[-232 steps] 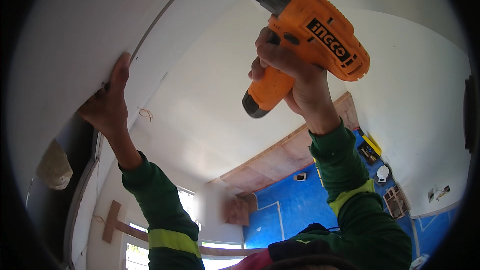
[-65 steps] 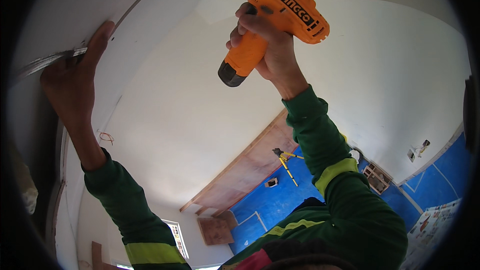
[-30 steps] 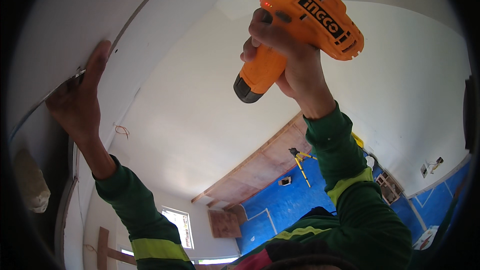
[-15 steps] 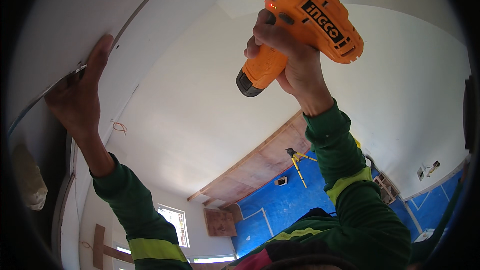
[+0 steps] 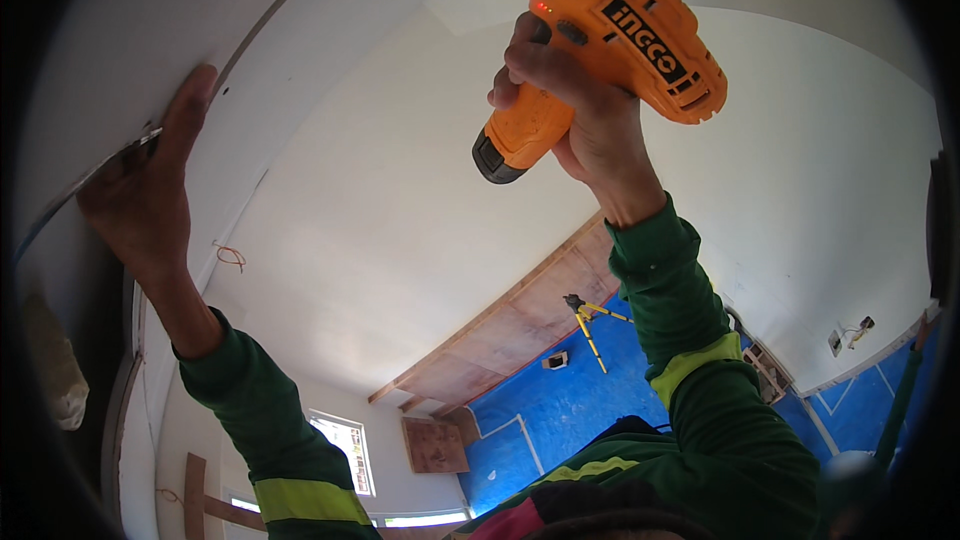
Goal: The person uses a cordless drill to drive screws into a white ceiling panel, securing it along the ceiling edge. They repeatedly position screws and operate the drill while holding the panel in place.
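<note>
My right hand (image 5: 590,105) is wrapped round the grip of an orange and black cordless drill (image 5: 640,35), raised high with its chuck toward the upper left. Small red lights glow on the drill's side; its front tip is cut off by the upper edge. At the left, my raised left hand (image 5: 150,200) grips the edge of a white panel (image 5: 110,70). The thumb lies along the panel's face. My other fingers go behind a thin shiny edge and are partly hidden in shadow.
Orange wire (image 5: 230,256) pokes from the white wall. Below are a yellow tripod (image 5: 590,330), blue floor covering (image 5: 510,400) and a wooden board (image 5: 435,445). An outlet box with loose wires (image 5: 836,342) is at right. Another person's green sleeve (image 5: 900,405) shows at the lower right.
The view has shifted slightly, so my left hand sits a little farther left. At the lower right the green sleeve is raised and a blurred rounded shape has appeared. Both grips are unchanged.
</note>
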The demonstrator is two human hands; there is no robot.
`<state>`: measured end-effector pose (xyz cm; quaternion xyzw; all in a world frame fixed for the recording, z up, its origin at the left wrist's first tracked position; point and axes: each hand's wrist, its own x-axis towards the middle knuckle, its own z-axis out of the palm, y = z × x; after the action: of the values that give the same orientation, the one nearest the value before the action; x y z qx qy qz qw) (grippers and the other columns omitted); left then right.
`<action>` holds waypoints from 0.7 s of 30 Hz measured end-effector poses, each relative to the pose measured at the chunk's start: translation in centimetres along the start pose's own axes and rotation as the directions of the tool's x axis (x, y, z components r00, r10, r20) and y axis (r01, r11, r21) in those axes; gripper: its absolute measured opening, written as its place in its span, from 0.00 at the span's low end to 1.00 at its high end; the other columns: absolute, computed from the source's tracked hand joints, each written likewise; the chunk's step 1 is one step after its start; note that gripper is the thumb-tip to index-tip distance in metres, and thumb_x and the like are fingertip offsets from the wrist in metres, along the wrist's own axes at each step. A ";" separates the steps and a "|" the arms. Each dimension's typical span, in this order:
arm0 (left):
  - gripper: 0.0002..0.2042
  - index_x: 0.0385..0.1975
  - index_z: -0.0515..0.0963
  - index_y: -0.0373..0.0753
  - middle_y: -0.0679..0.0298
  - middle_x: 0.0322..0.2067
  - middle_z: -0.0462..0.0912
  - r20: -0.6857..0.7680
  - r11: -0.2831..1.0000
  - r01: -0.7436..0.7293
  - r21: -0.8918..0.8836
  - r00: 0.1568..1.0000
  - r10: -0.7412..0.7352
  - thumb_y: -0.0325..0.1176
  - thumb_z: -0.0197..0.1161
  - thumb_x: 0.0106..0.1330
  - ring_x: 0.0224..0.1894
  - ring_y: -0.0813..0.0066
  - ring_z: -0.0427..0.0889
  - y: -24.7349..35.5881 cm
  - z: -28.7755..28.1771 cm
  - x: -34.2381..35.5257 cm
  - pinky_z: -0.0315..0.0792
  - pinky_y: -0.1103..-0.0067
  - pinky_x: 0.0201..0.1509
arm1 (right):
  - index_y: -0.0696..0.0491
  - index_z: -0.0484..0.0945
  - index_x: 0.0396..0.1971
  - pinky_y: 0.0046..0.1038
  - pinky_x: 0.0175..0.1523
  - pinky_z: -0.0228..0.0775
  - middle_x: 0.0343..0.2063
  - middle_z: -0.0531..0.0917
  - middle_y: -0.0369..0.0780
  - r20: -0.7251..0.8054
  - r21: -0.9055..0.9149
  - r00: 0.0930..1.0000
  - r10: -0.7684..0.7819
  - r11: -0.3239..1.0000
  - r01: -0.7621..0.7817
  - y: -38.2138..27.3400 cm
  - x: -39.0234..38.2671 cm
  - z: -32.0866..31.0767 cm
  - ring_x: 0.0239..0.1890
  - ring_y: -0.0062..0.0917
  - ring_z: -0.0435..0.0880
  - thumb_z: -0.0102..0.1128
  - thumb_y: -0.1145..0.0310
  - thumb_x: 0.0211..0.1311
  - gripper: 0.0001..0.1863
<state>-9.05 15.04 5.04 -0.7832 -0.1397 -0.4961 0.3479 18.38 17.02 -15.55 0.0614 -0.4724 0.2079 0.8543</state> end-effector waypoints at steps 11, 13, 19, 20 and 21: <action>0.13 0.44 0.90 0.31 0.61 0.34 0.94 0.025 0.966 -0.053 0.254 0.999 0.049 0.30 0.81 0.62 0.35 0.83 0.90 -0.6 -0.4 0.0 0.82 0.86 0.41 | 0.53 0.77 0.50 0.38 0.41 0.81 0.30 0.78 0.34 0.007 -0.032 1.000 0.015 0.999 -0.014 -0.2 0.2 0.1 0.28 0.26 0.86 0.67 0.76 0.63 0.16; 0.13 0.42 0.91 0.31 0.63 0.32 0.93 0.002 0.978 -0.145 0.153 0.989 0.146 0.31 0.82 0.61 0.33 0.85 0.88 -0.4 -0.3 0.1 0.80 0.86 0.38 | 0.52 0.77 0.50 0.39 0.41 0.81 0.30 0.79 0.33 -0.008 -0.039 1.000 0.007 0.999 -0.007 -0.2 0.2 0.1 0.28 0.25 0.86 0.67 0.76 0.63 0.16; 0.11 0.38 0.91 0.33 0.70 0.26 0.90 -0.075 0.996 -0.067 -0.059 0.995 0.063 0.32 0.83 0.61 0.27 0.89 0.82 0.4 -0.1 -0.2 0.76 0.86 0.34 | 0.51 0.76 0.53 0.41 0.41 0.82 0.32 0.80 0.34 -0.019 -0.067 1.000 0.016 0.998 -0.017 -0.7 0.2 0.4 0.28 0.26 0.87 0.68 0.77 0.62 0.19; 0.11 0.38 0.91 0.33 0.71 0.24 0.89 -0.069 0.996 -0.087 -0.027 0.994 0.085 0.33 0.83 0.61 0.25 0.89 0.80 0.3 -0.2 -0.3 0.75 0.86 0.32 | 0.50 0.76 0.53 0.41 0.42 0.82 0.33 0.81 0.35 -0.015 -0.077 1.000 0.017 0.997 -0.018 -0.8 0.3 0.4 0.29 0.26 0.87 0.68 0.77 0.62 0.20; 0.11 0.38 0.92 0.35 0.70 0.25 0.90 -0.055 0.995 -0.079 -0.056 0.996 0.076 0.35 0.82 0.62 0.25 0.89 0.82 0.0 -0.3 -0.2 0.73 0.87 0.30 | 0.50 0.76 0.54 0.42 0.42 0.83 0.35 0.81 0.35 -0.017 -0.079 1.000 0.014 0.997 -0.015 -0.8 0.3 0.5 0.29 0.27 0.87 0.68 0.78 0.63 0.20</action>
<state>-9.36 14.82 4.95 -0.7842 -0.0857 -0.5068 0.3476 18.48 16.19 -14.99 0.0222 -0.4736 0.1956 0.8585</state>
